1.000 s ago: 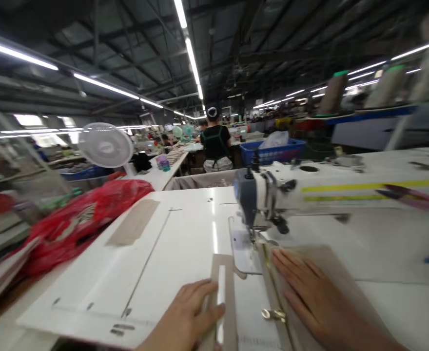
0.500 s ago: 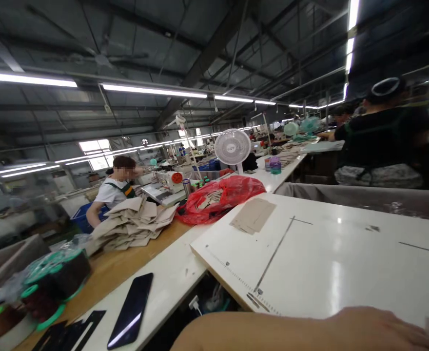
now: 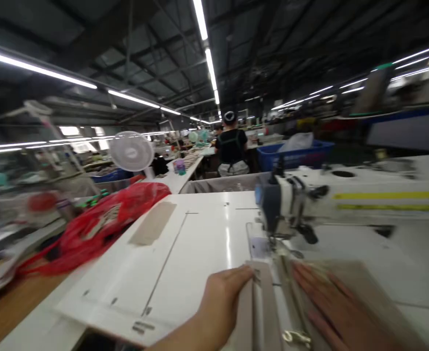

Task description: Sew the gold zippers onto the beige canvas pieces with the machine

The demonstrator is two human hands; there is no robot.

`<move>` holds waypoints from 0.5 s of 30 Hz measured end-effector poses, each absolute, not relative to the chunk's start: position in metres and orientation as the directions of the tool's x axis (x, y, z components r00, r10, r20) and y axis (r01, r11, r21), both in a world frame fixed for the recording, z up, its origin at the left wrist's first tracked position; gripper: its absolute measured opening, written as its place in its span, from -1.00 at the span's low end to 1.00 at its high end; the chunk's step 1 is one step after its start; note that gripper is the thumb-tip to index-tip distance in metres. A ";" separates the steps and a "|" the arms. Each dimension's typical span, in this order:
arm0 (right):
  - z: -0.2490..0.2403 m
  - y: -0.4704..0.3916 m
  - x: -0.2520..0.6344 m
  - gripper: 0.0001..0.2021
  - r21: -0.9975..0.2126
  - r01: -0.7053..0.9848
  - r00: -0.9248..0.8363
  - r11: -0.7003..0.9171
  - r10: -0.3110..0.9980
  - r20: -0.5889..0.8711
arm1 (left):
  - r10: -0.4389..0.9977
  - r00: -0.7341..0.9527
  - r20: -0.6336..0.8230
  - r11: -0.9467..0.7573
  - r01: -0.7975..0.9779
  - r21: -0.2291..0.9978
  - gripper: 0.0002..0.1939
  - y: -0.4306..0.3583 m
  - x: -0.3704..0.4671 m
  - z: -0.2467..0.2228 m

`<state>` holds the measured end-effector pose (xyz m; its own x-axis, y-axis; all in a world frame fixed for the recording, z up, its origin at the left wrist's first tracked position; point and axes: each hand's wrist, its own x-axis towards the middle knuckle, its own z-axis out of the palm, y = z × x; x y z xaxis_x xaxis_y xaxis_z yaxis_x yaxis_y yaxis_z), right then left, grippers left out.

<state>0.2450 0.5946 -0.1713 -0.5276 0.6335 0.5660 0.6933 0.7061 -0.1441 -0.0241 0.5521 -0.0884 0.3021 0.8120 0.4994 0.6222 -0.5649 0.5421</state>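
Note:
At the front of a white sewing machine (image 3: 283, 204), my left hand (image 3: 220, 300) has its fingers together and their tips on the far end of a beige fabric strip (image 3: 269, 302). That strip runs toward me left of the needle area. To the right, my right hand (image 3: 342, 312) lies flat with fingers stretched over a beige fabric piece (image 3: 368, 278); motion blurs it. Between the hands runs a narrow metal guide (image 3: 291, 287) with a brass-coloured part (image 3: 297, 337) at its near end. The fabric under the right palm is hidden.
On the white table (image 3: 196, 253) lie more beige pieces (image 3: 154, 224) at the left. Beyond them are a red plastic bag (image 3: 126, 204) and a white fan (image 3: 131, 151). A co-worker in black (image 3: 231, 146) stands ahead, near a blue bin (image 3: 295, 153).
The view has swung right, bringing the sewing machine and both hands into sight. The phone, thread cones and seated co-worker have left the view.

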 end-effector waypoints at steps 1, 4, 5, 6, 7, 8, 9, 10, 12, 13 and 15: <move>-0.159 0.588 0.245 -0.49 -0.090 0.712 -0.566 0.696 0.645 0.512 | 0.782 0.328 0.530 -0.605 0.603 0.519 -0.68 0.555 -0.021 -0.090; -0.128 0.580 0.233 -0.48 -0.058 0.750 -0.581 0.659 0.698 0.418 | 0.656 0.477 0.585 -0.729 0.600 0.329 -0.62 0.569 -0.001 -0.096; -0.121 0.579 0.230 -0.46 -0.049 0.747 -0.592 0.663 0.696 0.406 | 0.641 0.536 0.549 -0.741 0.619 0.261 -0.61 0.574 0.007 -0.096; -0.116 0.578 0.228 -0.43 -0.036 0.742 -0.602 0.669 0.689 0.403 | 0.646 0.587 0.488 -0.738 0.644 0.202 -0.60 0.577 0.015 -0.095; -0.114 0.576 0.227 -0.41 -0.018 0.737 -0.612 0.676 0.678 0.407 | 0.661 0.624 0.417 -0.728 0.668 0.155 -0.60 0.580 0.023 -0.094; -0.113 0.575 0.227 -0.39 0.001 0.734 -0.618 0.679 0.667 0.417 | 0.679 0.645 0.351 -0.716 0.688 0.120 -0.61 0.583 0.029 -0.093; -0.113 0.575 0.228 -0.38 0.019 0.734 -0.619 0.679 0.657 0.430 | 0.690 0.654 0.309 -0.707 0.701 0.094 -0.61 0.585 0.034 -0.092; -0.114 0.574 0.229 -0.36 0.035 0.735 -0.619 0.678 0.647 0.445 | 0.693 0.657 0.297 -0.703 0.707 0.074 -0.63 0.588 0.037 -0.092; -0.115 0.575 0.230 -0.34 0.062 0.734 -0.618 0.677 0.627 0.474 | 0.676 0.657 0.335 -0.706 0.707 0.040 -0.65 0.592 0.037 -0.094; -0.115 0.576 0.230 -0.32 0.078 0.732 -0.620 0.677 0.613 0.490 | 0.658 0.654 0.373 -0.711 0.703 0.023 -0.66 0.595 0.036 -0.095; -0.114 0.577 0.230 -0.30 0.115 0.732 -0.622 0.671 0.590 0.515 | 0.610 0.652 0.450 -0.725 0.688 -0.016 -0.66 0.599 0.034 -0.100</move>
